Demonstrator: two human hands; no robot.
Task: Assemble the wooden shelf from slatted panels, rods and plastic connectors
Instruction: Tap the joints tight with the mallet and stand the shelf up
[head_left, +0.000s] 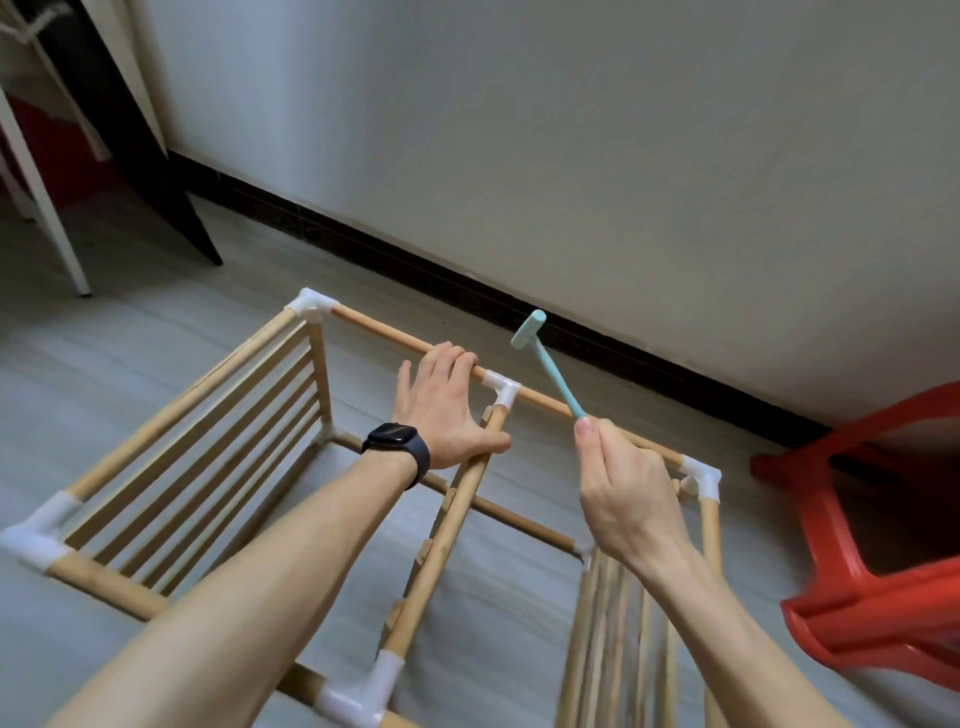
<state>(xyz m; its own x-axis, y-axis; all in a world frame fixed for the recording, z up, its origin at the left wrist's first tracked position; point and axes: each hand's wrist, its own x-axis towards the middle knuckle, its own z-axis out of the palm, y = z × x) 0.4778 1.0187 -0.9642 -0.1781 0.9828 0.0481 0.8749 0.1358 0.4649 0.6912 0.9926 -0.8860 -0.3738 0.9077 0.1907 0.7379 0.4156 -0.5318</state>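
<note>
While left hand grips a rod, right hand holds a hammer.

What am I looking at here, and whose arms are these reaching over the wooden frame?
There is no machine here. These are a person's two bare arms, filmed by one camera worn on the head, looking forward and down. On the floor is a half-built wooden shelf, made of rods joined by white plastic corner pieces, with a slatted panel on its left side. The left hand, with a dark watch on its wrist, grips the top rod beside a white connector. The right hand holds a small pale green hammer, its head raised above that rod. A red plastic stool is at the right.
</note>
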